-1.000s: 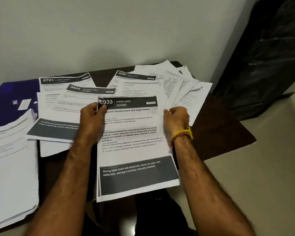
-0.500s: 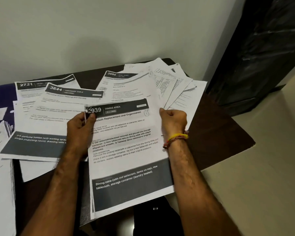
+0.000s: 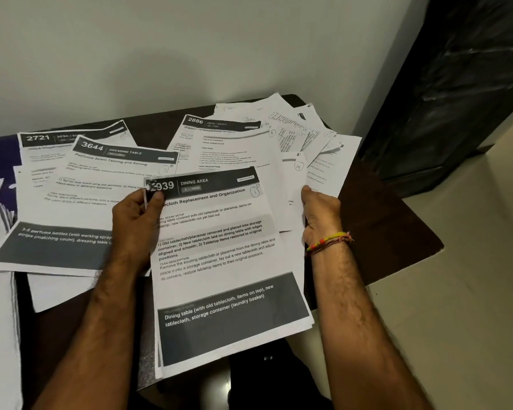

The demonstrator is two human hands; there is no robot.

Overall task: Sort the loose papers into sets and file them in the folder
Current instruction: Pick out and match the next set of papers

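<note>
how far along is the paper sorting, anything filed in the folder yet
Early to midway. Done: sheets headed 2721 and 3644 lie laid out separately on the table. In hand: the left hand pinches the 2939 dining-area set while the right hand holds a sheet's right edge. Left: the fanned pile is unsorted, and no filing shows.

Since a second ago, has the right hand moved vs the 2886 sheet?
Yes. The right hand has slid right, away from the header of the 2886 sheet, toward the fanned papers.
</note>
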